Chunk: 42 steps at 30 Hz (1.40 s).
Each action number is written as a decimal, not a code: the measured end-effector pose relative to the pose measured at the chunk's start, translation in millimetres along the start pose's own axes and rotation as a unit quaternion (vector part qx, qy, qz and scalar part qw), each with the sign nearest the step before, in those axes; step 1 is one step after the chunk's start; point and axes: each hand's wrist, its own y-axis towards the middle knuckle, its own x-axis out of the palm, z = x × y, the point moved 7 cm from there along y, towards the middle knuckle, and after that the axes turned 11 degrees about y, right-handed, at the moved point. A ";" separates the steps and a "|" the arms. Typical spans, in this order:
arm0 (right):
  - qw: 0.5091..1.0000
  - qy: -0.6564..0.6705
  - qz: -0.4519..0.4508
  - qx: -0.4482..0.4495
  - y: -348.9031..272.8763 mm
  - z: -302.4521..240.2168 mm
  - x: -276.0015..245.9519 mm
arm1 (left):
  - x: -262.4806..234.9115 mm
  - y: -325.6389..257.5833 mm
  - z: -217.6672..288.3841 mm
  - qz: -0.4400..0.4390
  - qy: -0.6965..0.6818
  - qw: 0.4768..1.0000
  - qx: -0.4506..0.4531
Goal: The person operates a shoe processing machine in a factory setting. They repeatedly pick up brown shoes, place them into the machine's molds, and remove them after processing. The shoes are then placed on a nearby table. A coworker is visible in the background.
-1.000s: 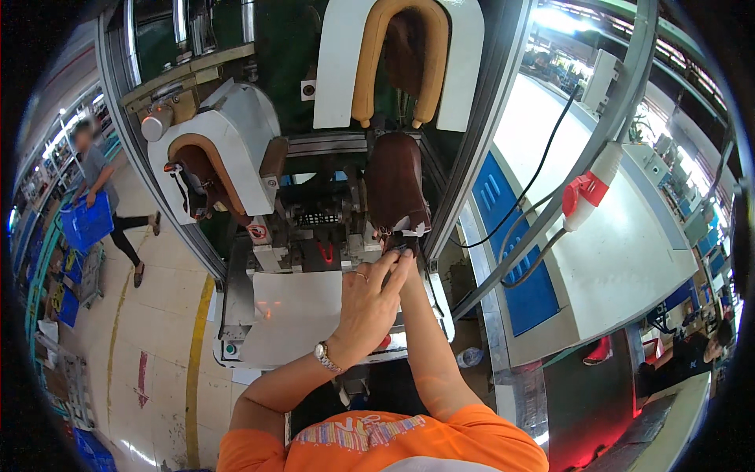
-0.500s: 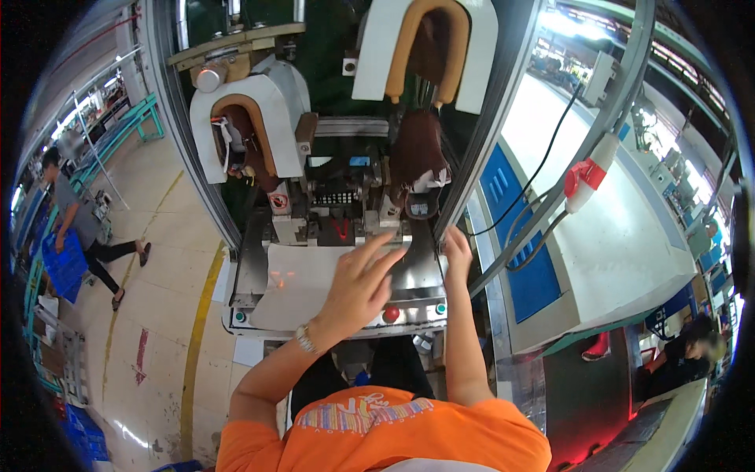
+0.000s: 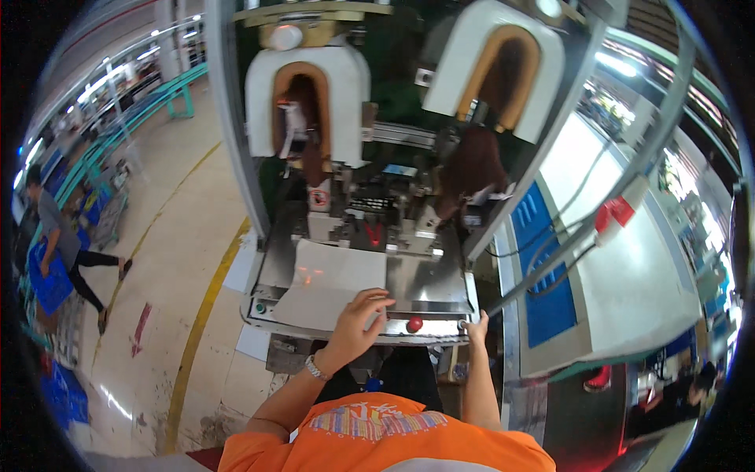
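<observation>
My left hand [image 3: 358,326] is held over the front edge of the machine's metal table [image 3: 429,283], left of a red button [image 3: 414,324]. Its fingers are loosely bent and apart, with nothing in them. At the right front corner, my right hand [image 3: 476,329] is beside a small round button [image 3: 462,325]. A finger and the thumb show apart; the other fingers are hidden. A white sheet [image 3: 342,271] covers the left of the table. Behind it, a brown shoe upper [image 3: 473,165] sits on the right station, and another brown piece [image 3: 311,161] hangs under the left one.
White arched heads with tan pads, a left one [image 3: 346,94] and a right one [image 3: 448,90], stand above the table. Metal posts flank it. At right are a sloping pole with a red-and-white plug [image 3: 613,216] and a white cabinet [image 3: 629,291]. A person [image 3: 59,228] walks at far left with a blue crate.
My right hand has come down and back to the table's front corner. My left hand has drawn back, its fingers more bent. The whole view has shifted, and the walking person has moved.
</observation>
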 end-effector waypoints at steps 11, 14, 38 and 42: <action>0.983 0.185 0.008 0.009 11.5 20.3 -2.3 | -54.7 -54.9 -45.3 0.080 -0.022 0.989 -0.125; 0.977 0.211 -0.005 0.028 17.6 27.5 -0.4 | -70.8 -64.8 -53.0 0.099 -0.007 0.983 -0.157; 0.782 0.221 -0.192 -0.551 -217.5 -419.6 110.1 | -78.8 -57.0 -37.2 0.047 -0.036 0.990 -0.129; 0.714 0.237 -0.188 -0.631 -254.9 -490.4 124.9 | -99.2 -66.6 -51.8 0.100 -0.048 0.980 -0.164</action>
